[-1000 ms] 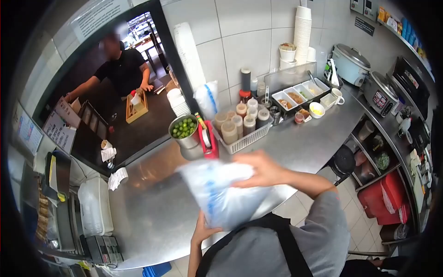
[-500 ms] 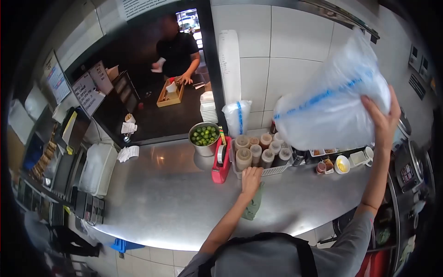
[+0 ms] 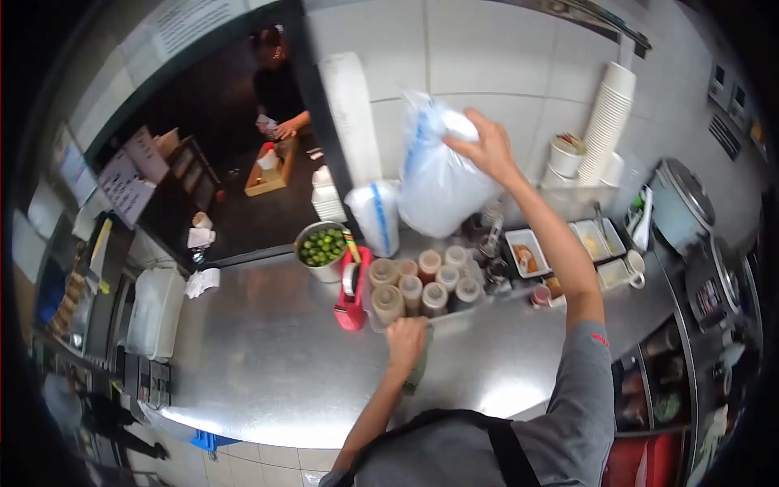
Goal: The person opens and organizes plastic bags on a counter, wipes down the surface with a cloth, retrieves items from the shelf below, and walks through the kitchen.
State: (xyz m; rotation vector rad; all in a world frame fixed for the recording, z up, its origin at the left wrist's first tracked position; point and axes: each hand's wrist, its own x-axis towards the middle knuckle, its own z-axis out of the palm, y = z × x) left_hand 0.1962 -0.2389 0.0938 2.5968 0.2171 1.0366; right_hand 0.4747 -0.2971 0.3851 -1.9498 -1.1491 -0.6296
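My right hand (image 3: 484, 148) is closed on the top of a clear plastic bag (image 3: 442, 183) with blue print, raised before the tiled wall. Beside that bag, a smaller rolled bag with a blue stripe (image 3: 376, 219) stands behind the bottles. My left hand (image 3: 406, 337) rests with curled fingers at the front edge of the basket of squeeze bottles (image 3: 435, 302). Part of a green cloth (image 3: 419, 369) shows beneath the left wrist. Left of the basket are a red tape dispenser (image 3: 350, 304) and a metal pot of green limes (image 3: 323, 248).
A person (image 3: 280, 93) stands beyond the serving window near a wooden tray (image 3: 270, 174). On the right are stacked paper cups (image 3: 607, 122), a condiment tray (image 3: 596, 240) and a rice cooker (image 3: 682, 203). A white plastic bin (image 3: 156, 312) sits at the left.
The bag in my right hand has moved left from the cups toward the rolled bag. My left hand, first under the bag, is now at the basket. The person beyond the window has shifted.
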